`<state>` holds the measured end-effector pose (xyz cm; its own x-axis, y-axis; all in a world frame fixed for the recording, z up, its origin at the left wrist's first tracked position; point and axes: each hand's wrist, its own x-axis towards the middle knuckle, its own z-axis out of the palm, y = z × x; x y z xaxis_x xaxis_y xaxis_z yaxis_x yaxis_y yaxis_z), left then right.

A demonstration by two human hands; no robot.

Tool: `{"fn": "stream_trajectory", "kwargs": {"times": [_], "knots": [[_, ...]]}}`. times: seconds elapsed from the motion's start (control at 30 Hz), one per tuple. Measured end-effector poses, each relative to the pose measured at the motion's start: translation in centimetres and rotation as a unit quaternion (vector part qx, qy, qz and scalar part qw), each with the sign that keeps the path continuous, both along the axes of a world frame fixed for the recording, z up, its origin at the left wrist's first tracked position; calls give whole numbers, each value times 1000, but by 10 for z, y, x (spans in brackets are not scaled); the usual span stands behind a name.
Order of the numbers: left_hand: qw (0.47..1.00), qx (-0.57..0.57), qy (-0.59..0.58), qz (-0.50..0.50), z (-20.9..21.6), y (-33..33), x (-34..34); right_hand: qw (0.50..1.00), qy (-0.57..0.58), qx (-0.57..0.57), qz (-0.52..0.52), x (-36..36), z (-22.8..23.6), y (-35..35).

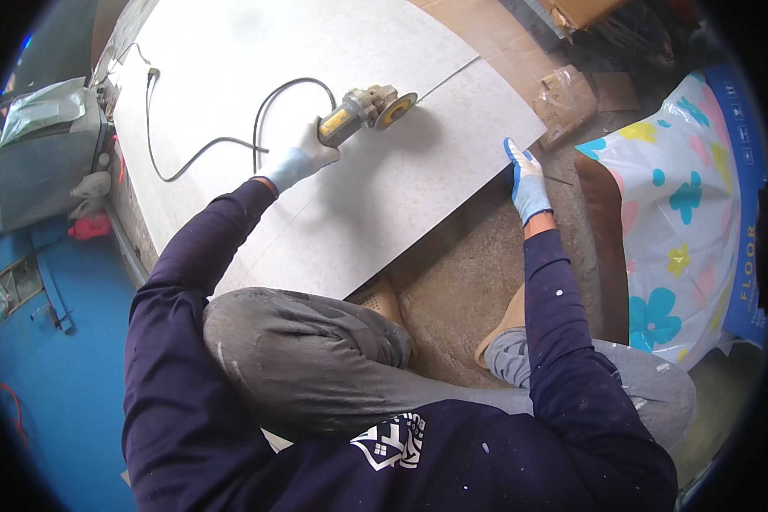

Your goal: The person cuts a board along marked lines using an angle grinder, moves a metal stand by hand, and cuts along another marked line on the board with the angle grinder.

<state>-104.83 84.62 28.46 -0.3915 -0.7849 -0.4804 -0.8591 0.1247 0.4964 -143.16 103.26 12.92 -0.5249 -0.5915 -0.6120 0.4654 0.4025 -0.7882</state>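
A large pale tile slab lies in front of me. My left hand, in a white and blue glove, is closed round the body of a yellow and grey angle grinder. The grinder's disc stands over the slab, at the end of a thin dark line that runs to the far right edge. Whether the disc touches the surface, I cannot tell. My gloved right hand grips the slab's near right edge, close to the corner, with some of its fingers hidden.
A black cord loops across the slab to the left. To the right are a flower-printed plastic bag and a taped cardboard box. A blue panel and a grey covered box stand at the left. My feet rest on the rough floor.
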Motion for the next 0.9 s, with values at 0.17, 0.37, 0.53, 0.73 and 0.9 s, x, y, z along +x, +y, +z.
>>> {"fn": "stream_trajectory", "kwargs": {"times": [0.17,0.37,0.53,0.73,0.9], "knots": [[1000,-4,-24,-12,2,0,1,1000,-8,12,0,-4,-2,2],[999,-18,-41,-24,3,2,3,1000,-8,6,13,-3,2,2],[1000,-14,-3,-9,1,7,10,999,42,-3,-14,-2,0,2],[1000,-18,5,19,-2,13,23,999,-8,-31,6,4,13,0],[1000,6,-23,12,15,18,15,999,-1,-38,-4,-5,3,4]]}}
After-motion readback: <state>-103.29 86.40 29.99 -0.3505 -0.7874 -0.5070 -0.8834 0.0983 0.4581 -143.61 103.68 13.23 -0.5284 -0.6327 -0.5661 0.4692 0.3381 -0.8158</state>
